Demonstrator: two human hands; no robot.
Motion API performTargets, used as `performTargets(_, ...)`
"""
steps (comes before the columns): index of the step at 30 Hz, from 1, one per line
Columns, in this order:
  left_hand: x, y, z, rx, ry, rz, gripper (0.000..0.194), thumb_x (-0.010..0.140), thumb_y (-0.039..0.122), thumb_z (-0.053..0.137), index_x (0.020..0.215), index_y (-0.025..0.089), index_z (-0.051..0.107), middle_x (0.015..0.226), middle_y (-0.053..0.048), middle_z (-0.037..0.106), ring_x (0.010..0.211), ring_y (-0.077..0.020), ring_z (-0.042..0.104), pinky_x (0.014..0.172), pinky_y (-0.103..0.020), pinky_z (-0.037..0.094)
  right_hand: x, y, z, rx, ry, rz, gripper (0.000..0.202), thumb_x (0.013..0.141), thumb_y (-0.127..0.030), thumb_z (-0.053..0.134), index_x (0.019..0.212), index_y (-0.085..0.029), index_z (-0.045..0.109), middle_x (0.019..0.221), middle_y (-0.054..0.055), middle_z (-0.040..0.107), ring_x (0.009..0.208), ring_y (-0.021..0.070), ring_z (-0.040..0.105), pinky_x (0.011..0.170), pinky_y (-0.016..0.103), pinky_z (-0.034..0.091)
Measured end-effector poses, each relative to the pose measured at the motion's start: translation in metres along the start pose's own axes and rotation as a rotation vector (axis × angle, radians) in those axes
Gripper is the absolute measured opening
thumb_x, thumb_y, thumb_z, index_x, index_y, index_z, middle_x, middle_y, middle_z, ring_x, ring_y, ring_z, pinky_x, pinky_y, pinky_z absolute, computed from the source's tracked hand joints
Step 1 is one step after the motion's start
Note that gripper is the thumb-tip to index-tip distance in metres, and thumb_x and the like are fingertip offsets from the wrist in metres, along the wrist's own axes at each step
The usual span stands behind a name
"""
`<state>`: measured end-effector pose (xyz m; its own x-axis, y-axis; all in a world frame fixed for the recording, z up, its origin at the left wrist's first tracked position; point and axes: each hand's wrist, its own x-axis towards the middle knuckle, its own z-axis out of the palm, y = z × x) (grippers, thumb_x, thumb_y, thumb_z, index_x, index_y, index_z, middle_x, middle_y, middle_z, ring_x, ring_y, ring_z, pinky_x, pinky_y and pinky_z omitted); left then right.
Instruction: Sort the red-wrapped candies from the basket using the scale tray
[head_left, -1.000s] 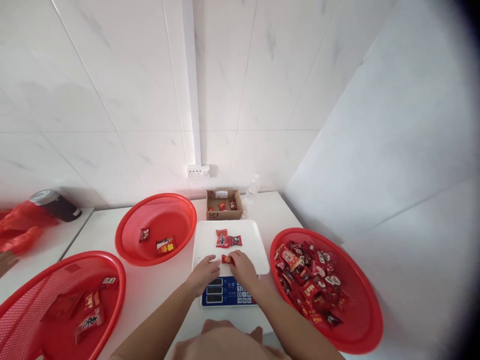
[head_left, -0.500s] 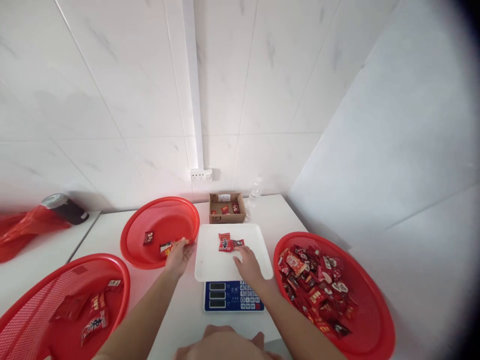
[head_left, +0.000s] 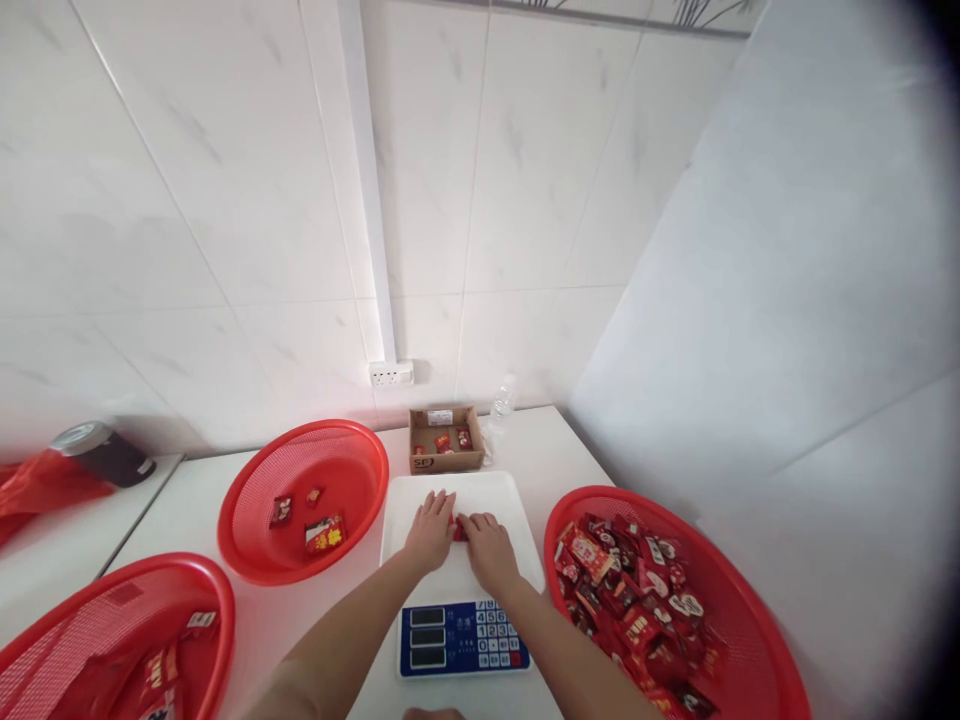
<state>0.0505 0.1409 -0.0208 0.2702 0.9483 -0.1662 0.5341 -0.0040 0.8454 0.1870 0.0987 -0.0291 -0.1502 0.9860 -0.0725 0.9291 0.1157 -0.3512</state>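
Probably light and slick, the small red packet [head_left: 458,529] sits on the white scale pan [head_left: 484,488] between the left hand [head_left: 430,534], fingers extended, and right hand [head_left: 489,550], fingers curled; pinching I cannot tell. Gentle fingertips at its ends should suit.

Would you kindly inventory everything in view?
weighing scale: one, white and blue, centre
mesh baskets: three, red, two left, one right
cardboard box: one, brown, behind scale
wrapped packets: many, mostly red, baskets, box, scale
bottle: one, clear, beside box
canister: one, mostly black, far left
bag: one, red, far left
walls: two, white, back, right
socket: one, white, wall
conduit: one, white, above socket
tables: two, white, below
left hand: one, bare, over scale
right hand: one, bare, over scale
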Motion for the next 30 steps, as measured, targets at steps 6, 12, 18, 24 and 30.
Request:
performTargets(6, 0.012, -0.001, -0.008, 0.167, -0.039, -0.027, 0.053, 0.066, 0.01, 0.06, 0.118, 0.017, 0.054, 0.135, -0.017, 0.047, 0.141, -0.0304, 0.013, 0.112, -0.044, 0.004, -0.014, 0.011, 0.007, 0.118, 0.072, 0.143, 0.047, 0.073, -0.007, 0.049, 0.118, -0.017, 0.057, 0.107, 0.011, 0.06, 0.103, 0.0256, 0.053, 0.092, 0.036, 0.04)
performTargets(12, 0.003, -0.01, -0.008, 0.082, 0.098, -0.127, 0.043, 0.059, 0.011, 0.066, 0.101, 0.018, 0.055, 0.112, -0.011, 0.055, 0.111, -0.0286, 0.049, 0.099, -0.039, 0.032, -0.022, 0.019, 0.014, 0.499, 0.149, 0.261, 0.038, 0.069, -0.01, 0.05, 0.105, -0.018, 0.058, 0.102, 0.009, 0.058, 0.093, 0.0209, 0.059, 0.082, 0.032, 0.047)
performTargets(18, -0.028, -0.004, 0.006, -0.182, 0.178, -0.251, 0.025, 0.078, 0.043, 0.056, 0.077, 0.02, 0.045, 0.071, -0.001, 0.055, 0.072, -0.0183, 0.058, 0.068, -0.032, 0.046, -0.026, 0.0, 0.008, 1.089, 0.037, 0.247, 0.034, 0.069, -0.029, 0.056, 0.102, -0.02, 0.052, 0.099, 0.006, 0.064, 0.067, 0.0169, 0.06, 0.055, 0.03, 0.049)
performTargets(24, -0.073, 0.017, 0.009, -0.727, -0.05, -0.368, 0.045, 0.073, 0.062, 0.056, 0.089, 0.02, 0.051, 0.081, -0.003, 0.064, 0.067, -0.0145, 0.06, 0.065, -0.031, 0.05, -0.04, -0.02, 0.0, 0.999, -0.001, 0.161, 0.035, 0.072, -0.031, 0.057, 0.105, -0.021, 0.055, 0.087, 0.003, 0.068, 0.076, 0.0185, 0.063, 0.069, 0.032, 0.05)
performTargets(30, -0.106, 0.001, -0.013, -0.731, -0.235, -0.399, 0.044, 0.06, 0.049, 0.076, 0.084, 0.018, 0.055, 0.069, -0.001, 0.063, 0.059, -0.0135, 0.059, 0.057, -0.028, 0.049, -0.065, -0.038, -0.009, 0.807, -0.168, -0.005, 0.051, 0.072, -0.03, 0.059, 0.123, -0.023, 0.054, 0.112, 0.006, 0.066, 0.101, 0.0221, 0.061, 0.09, 0.036, 0.045)
